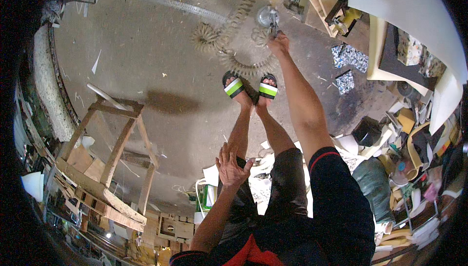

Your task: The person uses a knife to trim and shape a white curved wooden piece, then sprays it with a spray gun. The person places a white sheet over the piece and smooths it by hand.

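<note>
My right hand (279, 43), arm stretched forward toward the upper middle, is closed on a metal spray gun (274, 22) with a round, translucent cup (265, 15). A pale coiled hose (206, 37) loops over the floor below and left of the gun and reaches down near my two striped sandals. My left hand (232, 166) is open, fingers apart with the palm toward the camera, in front of my left thigh; I see nothing in it.
A wooden frame (119, 154) stands at left, near a long speckled foam roll (58, 85). Speckled foam pieces (353, 57), boards (321, 10) and white sheets (404, 0) lie at upper right. Scrap is heaped at lower right (409, 149). Grey floor (170, 134) shows between.
</note>
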A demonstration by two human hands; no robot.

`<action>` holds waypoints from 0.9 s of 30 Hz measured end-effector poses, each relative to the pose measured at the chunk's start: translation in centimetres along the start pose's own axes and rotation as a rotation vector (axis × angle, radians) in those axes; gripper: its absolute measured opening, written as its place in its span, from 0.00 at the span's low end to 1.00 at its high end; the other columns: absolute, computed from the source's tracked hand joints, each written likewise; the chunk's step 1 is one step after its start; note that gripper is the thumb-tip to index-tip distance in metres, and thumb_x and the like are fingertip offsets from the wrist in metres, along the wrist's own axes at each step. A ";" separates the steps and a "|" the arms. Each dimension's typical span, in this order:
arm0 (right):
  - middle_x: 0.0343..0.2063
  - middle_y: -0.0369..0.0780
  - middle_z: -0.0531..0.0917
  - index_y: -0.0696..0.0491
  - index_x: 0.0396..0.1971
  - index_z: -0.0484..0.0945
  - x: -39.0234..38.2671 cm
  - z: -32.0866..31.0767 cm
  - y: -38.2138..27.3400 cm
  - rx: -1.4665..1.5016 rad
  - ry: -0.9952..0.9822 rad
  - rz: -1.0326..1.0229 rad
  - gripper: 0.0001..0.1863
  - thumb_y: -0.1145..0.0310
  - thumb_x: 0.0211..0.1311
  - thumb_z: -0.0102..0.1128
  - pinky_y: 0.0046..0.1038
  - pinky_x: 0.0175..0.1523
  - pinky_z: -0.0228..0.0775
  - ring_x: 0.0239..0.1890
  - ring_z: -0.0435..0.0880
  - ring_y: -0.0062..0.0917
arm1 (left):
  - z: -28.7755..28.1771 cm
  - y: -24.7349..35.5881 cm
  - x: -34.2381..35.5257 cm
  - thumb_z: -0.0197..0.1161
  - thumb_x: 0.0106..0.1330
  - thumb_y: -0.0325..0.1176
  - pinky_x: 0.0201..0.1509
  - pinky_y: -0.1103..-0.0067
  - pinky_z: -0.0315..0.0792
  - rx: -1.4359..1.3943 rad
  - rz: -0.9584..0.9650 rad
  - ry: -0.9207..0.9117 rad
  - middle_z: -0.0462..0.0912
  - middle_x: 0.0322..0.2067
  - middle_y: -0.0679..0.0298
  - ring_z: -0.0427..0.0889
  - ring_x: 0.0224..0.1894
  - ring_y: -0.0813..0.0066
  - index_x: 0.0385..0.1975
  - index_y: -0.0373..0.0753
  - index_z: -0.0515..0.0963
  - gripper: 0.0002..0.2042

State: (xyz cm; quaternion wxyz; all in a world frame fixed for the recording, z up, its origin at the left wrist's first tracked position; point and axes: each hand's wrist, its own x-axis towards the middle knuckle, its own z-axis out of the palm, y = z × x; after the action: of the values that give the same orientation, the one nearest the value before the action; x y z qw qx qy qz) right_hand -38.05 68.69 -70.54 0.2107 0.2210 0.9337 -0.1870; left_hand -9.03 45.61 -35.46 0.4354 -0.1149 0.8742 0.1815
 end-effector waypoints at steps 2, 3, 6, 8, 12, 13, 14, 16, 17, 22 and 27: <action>0.34 0.48 0.87 0.59 0.39 0.78 0.2 -1.1 -0.6 0.067 -0.049 0.090 0.28 0.50 0.48 0.74 0.35 0.37 0.79 0.36 0.88 0.37 | -0.4 0.1 0.2 0.64 0.56 0.66 0.70 0.48 0.54 -0.021 0.009 0.008 0.58 0.69 0.40 0.58 0.70 0.42 0.58 0.30 0.69 0.43; 0.34 0.49 0.86 0.60 0.40 0.77 0.3 -1.6 -0.8 0.166 -0.115 0.191 0.31 0.49 0.46 0.76 0.36 0.36 0.80 0.36 0.88 0.38 | -0.6 0.1 0.3 0.64 0.56 0.66 0.71 0.48 0.53 -0.031 0.007 0.010 0.58 0.69 0.40 0.58 0.70 0.42 0.58 0.30 0.70 0.43; 0.34 0.52 0.86 0.62 0.40 0.76 0.2 -2.3 -0.8 0.159 -0.111 0.246 0.36 0.45 0.43 0.78 0.38 0.32 0.80 0.33 0.88 0.41 | -1.0 0.3 0.6 0.63 0.57 0.66 0.71 0.48 0.53 -0.037 -0.003 0.012 0.58 0.69 0.41 0.59 0.71 0.43 0.57 0.30 0.71 0.42; 0.36 0.54 0.85 0.64 0.41 0.75 -0.9 -2.3 -0.1 0.170 -0.121 0.278 0.39 0.44 0.44 0.78 0.39 0.33 0.80 0.35 0.88 0.43 | -1.0 0.4 0.9 0.63 0.57 0.65 0.71 0.48 0.53 -0.024 -0.009 0.009 0.59 0.69 0.41 0.60 0.70 0.43 0.58 0.31 0.71 0.42; 0.63 0.59 0.70 0.64 0.65 0.64 -7.7 -3.9 3.7 0.169 -0.213 0.145 0.51 0.35 0.55 0.62 0.45 0.69 0.60 0.65 0.70 0.49 | -0.4 0.0 1.5 0.55 0.61 0.69 0.74 0.49 0.49 -0.134 0.064 0.123 0.62 0.68 0.47 0.57 0.73 0.48 0.63 0.33 0.69 0.44; 0.61 0.58 0.72 0.62 0.64 0.66 -10.3 -4.9 4.6 0.186 -0.124 0.085 0.49 0.35 0.55 0.60 0.45 0.68 0.61 0.64 0.71 0.49 | -0.2 -0.2 1.7 0.55 0.62 0.66 0.73 0.49 0.50 -0.117 0.023 0.054 0.64 0.68 0.48 0.58 0.72 0.49 0.61 0.34 0.72 0.40; 0.65 0.56 0.68 0.60 0.66 0.64 -12.2 -6.8 5.6 0.090 -0.309 0.082 0.48 0.36 0.58 0.58 0.46 0.72 0.54 0.68 0.66 0.49 | -0.2 -0.4 2.0 0.55 0.64 0.63 0.72 0.49 0.51 -0.114 0.052 0.071 0.65 0.68 0.48 0.59 0.71 0.49 0.59 0.36 0.74 0.36; 0.68 0.55 0.65 0.52 0.62 0.71 -17.2 -11.7 8.0 -0.044 -0.486 -0.017 0.36 0.41 0.63 0.55 0.50 0.74 0.48 0.71 0.60 0.49 | -0.5 -1.0 2.7 0.57 0.65 0.57 0.65 0.51 0.63 0.092 0.178 0.078 0.76 0.58 0.46 0.72 0.61 0.45 0.55 0.38 0.76 0.29; 0.67 0.54 0.66 0.45 0.55 0.80 -20.8 -14.9 9.7 -0.072 -0.431 -0.237 0.26 0.45 0.64 0.56 0.54 0.73 0.48 0.72 0.60 0.48 | -1.1 -1.3 3.4 0.56 0.67 0.54 0.57 0.53 0.69 -0.108 0.318 0.263 0.80 0.48 0.47 0.77 0.51 0.44 0.48 0.38 0.79 0.24; 0.51 0.51 0.82 0.52 0.48 0.83 -27.7 -28.5 14.1 0.013 -0.365 0.208 0.26 0.47 0.60 0.60 0.46 0.56 0.74 0.53 0.81 0.47 | -8.1 -2.9 6.6 0.49 0.74 0.47 0.36 0.55 0.77 -0.091 0.222 0.311 0.85 0.29 0.51 0.83 0.28 0.44 0.28 0.35 0.83 0.23; 0.41 0.50 0.85 0.50 0.43 0.85 -28.3 -39.8 15.5 -0.011 -0.067 0.130 0.18 0.54 0.62 0.57 0.44 0.45 0.79 0.44 0.85 0.46 | -19.1 -4.3 7.9 0.50 0.75 0.52 0.42 0.59 0.76 -0.376 0.093 0.294 0.86 0.35 0.47 0.84 0.36 0.47 0.38 0.30 0.82 0.26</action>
State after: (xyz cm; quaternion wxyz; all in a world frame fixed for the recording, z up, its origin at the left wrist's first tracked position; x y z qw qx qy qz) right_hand -19.80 89.75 -27.59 0.2549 0.2736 0.9108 -0.1749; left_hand -25.93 33.38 -32.13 0.2655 -0.1786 0.8834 0.3425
